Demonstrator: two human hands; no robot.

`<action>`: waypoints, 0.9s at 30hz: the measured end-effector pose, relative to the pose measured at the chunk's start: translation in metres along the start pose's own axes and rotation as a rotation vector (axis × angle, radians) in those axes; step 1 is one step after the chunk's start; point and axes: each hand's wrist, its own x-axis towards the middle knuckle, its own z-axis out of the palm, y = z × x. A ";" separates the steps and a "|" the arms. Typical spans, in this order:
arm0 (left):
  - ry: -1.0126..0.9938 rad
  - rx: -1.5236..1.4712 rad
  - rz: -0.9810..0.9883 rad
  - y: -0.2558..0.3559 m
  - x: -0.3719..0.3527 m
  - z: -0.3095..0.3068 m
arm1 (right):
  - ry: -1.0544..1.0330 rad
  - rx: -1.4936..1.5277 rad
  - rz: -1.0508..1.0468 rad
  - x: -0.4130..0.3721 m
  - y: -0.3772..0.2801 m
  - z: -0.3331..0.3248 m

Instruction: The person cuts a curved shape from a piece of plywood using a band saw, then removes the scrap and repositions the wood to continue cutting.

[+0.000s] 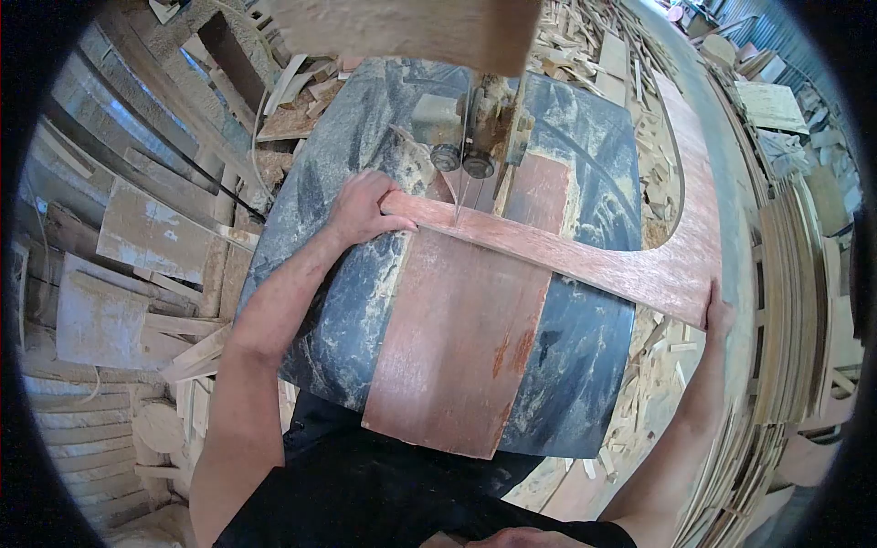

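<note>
A curved, U-shaped plywood piece point(671, 260) lies across the dusty bandsaw table point(585, 365), its right part reaching past the table edge. My left hand point(363, 208) grips the narrow left end, thumb along the near edge. At the far right corner my right hand point(719, 310) is closed around the outer edge of the same piece. The thin bandsaw blade point(459, 203) meets the narrow arm a little right of my left hand. Just above are the blade guide rollers point(462, 162). Under the piece lies a flat reddish board point(457, 347) on the table.
The saw's upper housing point(402, 32) hangs over the table's far side. Offcuts point(585, 68) pile up behind and beside the table. Stacked plywood sheets point(790, 301) stand along the right. Timber pieces and boards point(151, 233) crowd the left.
</note>
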 end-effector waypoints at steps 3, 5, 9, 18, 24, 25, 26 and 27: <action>-0.002 0.008 0.012 0.001 0.002 -0.002 | -0.002 0.006 -0.014 -0.004 0.005 -0.003; -0.009 0.017 0.013 0.003 0.005 -0.003 | 0.031 -0.018 -0.020 0.005 0.022 0.007; -0.020 0.013 0.008 0.004 0.006 -0.004 | 0.038 -0.033 -0.026 -0.011 0.017 -0.006; 0.048 -0.071 -0.269 -0.043 0.051 -0.004 | 0.058 0.046 0.079 -0.047 0.047 -0.018; 0.622 -0.024 -0.544 -0.106 0.116 -0.012 | 0.030 -0.023 0.173 -0.119 0.104 -0.051; 0.609 -0.179 -0.508 -0.066 0.087 -0.030 | 0.021 -0.041 0.217 -0.144 0.110 -0.062; 0.597 -0.337 -0.477 -0.024 0.058 -0.048 | 0.020 -0.036 0.267 -0.164 0.112 -0.069; 0.583 -0.491 -0.452 0.017 0.029 -0.067 | 0.046 -0.022 0.289 -0.184 0.123 -0.074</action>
